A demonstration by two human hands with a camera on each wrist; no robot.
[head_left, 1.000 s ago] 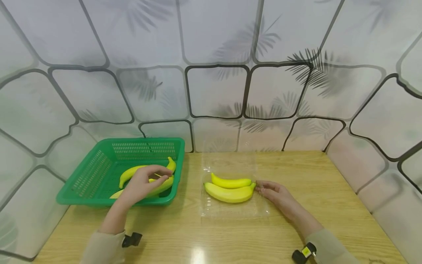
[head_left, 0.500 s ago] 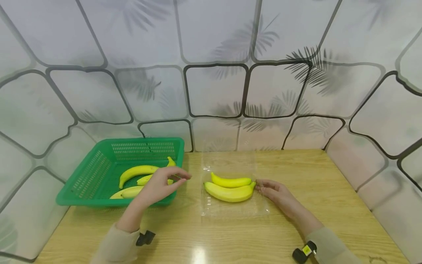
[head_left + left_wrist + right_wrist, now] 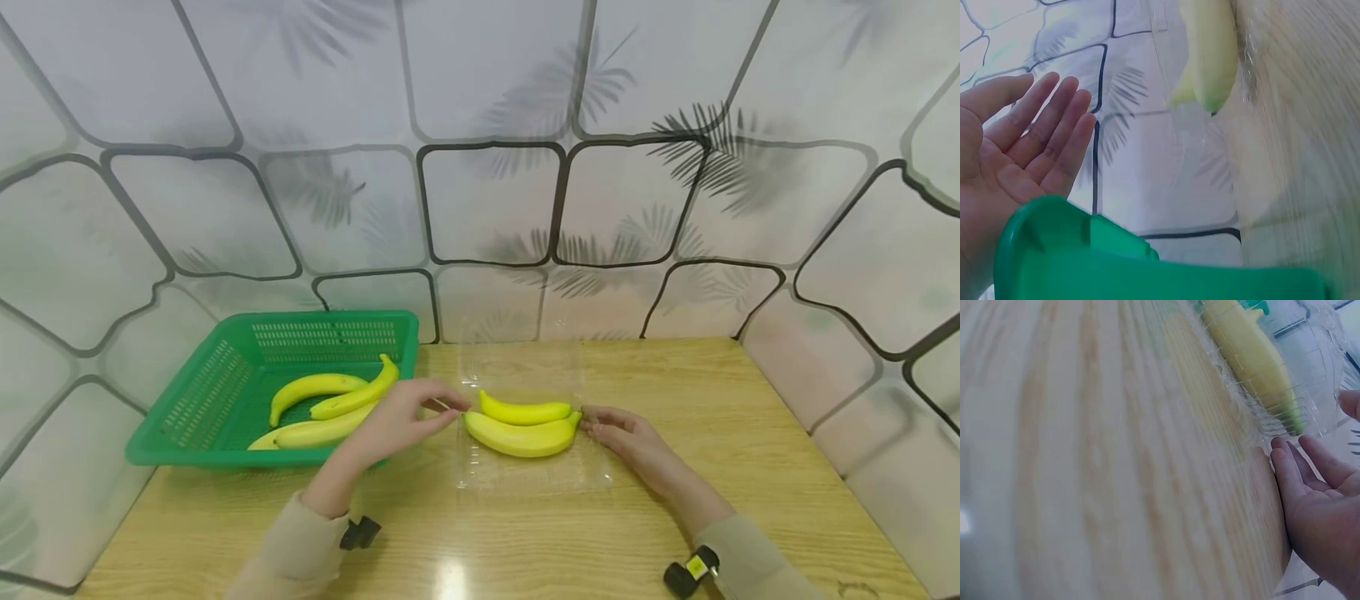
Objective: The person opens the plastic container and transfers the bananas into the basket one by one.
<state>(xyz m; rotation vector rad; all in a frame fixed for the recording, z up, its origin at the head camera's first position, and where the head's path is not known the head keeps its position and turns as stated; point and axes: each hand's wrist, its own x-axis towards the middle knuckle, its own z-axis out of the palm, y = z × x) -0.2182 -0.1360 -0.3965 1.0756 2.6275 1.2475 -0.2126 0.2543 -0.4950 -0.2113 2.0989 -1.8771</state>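
Two yellow bananas, a front one point(image 3: 521, 440) and a rear one point(image 3: 525, 414), lie side by side in a clear plastic clamshell box point(image 3: 532, 483), its see-through lid raised behind them. My left hand point(image 3: 401, 425) hovers between the green basket and the box, its fingertips near the box's left side. In the left wrist view, that hand point(image 3: 1032, 144) has its palm bare and its fingers loosely extended, apart from the banana ends. At the box's right side is my right hand point(image 3: 630, 446). The right wrist view shows its relaxed fingers point(image 3: 1288, 465) right at the clear wall.
A green plastic basket point(image 3: 180, 408) stands at the left with several bananas point(image 3: 315, 387) inside. The wooden table point(image 3: 712, 392) meets a patterned backdrop point(image 3: 487, 200) at the back and sides. The basket's rim point(image 3: 1166, 269) shows close below the left hand.
My left hand has moved right, from over the bananas in the basket to the left side of the clear box, carrying nothing. The right hand has stayed in place.
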